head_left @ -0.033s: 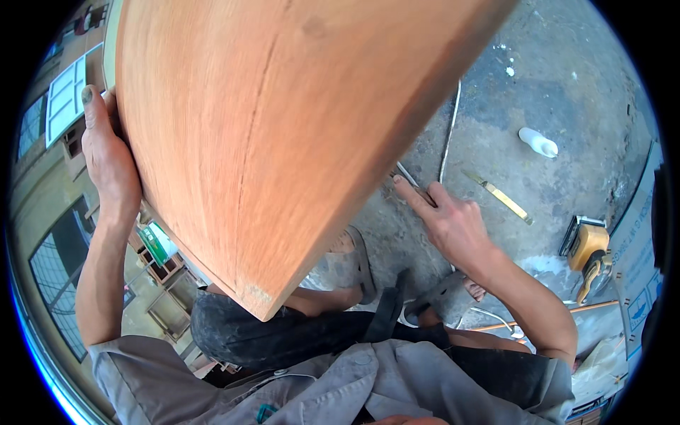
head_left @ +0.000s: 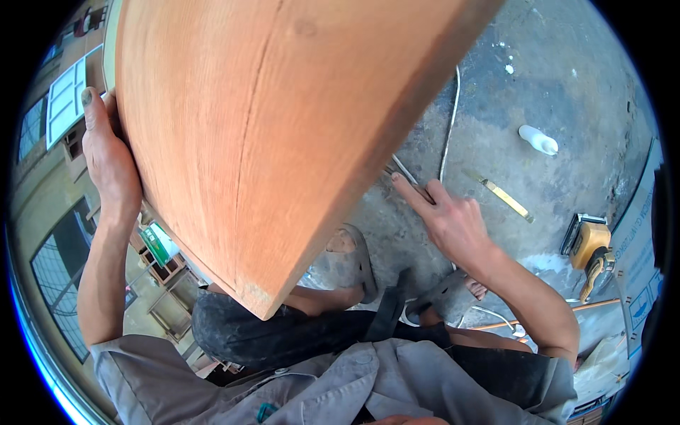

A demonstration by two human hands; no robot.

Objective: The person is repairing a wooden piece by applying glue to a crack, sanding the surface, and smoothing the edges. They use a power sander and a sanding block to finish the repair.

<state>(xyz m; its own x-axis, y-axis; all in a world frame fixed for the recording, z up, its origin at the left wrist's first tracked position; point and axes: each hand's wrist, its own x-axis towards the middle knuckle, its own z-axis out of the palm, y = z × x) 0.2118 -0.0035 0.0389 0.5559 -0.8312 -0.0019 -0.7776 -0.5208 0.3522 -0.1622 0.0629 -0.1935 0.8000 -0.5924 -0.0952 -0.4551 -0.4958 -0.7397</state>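
A large reddish-brown wooden board (head_left: pixel 205 156) stands tilted up in front of me, with a dark crack line running down its face and a roughened lower corner. My left hand (head_left: pixel 112 159) grips its left edge, thumb up along the side and fingers hidden behind. To the right of the board, my right hand (head_left: pixel 450 219) is closed round a slim tool with a brownish handle (head_left: pixel 425 193), index finger stretched along it. The tool's tip is close to the board's right edge; its kind cannot be made out.
On the concrete floor (head_left: pixel 496 106) at right lie a white bottle (head_left: pixel 538 140), a yellow-handled blade tool (head_left: pixel 508 201) and a yellow power sander (head_left: pixel 590 248). A white cable (head_left: pixel 450 127) runs past my right hand. Flattened cardboard (head_left: pixel 641 262) lies at the far right.
The board's right edge has shifted slightly to the left. My right hand has barely moved and keeps the tool; my left hand stays on the board.
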